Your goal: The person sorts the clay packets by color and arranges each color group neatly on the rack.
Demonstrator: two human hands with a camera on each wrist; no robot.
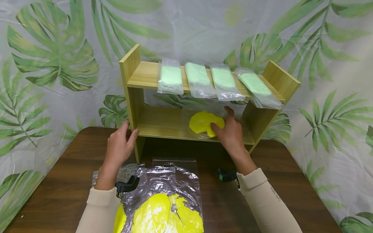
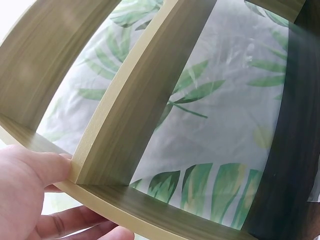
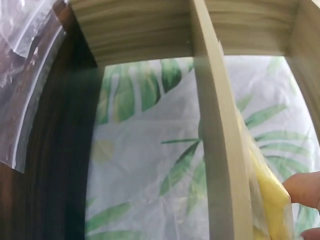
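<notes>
A wooden two-tier shelf [image 1: 157, 121] stands on the table. My left hand [image 1: 118, 144] grips its left side panel; the left wrist view shows the thumb on the panel's edge [image 2: 115, 212] and fingers behind it. On the lower board, toward the right, lies a clear bag of yellow material [image 1: 201, 121]. My right hand [image 1: 231, 132] holds that bag's right part, thumb on top, other fingers partly hidden. In the right wrist view, fingertips of my right hand [image 3: 305, 200] touch the yellow bag [image 3: 272, 192] above the board.
Several bags of pale green material [image 1: 170, 76] lie across the top board. Clear bags with yellow material [image 1: 152, 213] lie on the dark wooden table [image 1: 64, 181] in front of the shelf. A leaf-patterned cloth [image 1: 198, 29] hangs behind.
</notes>
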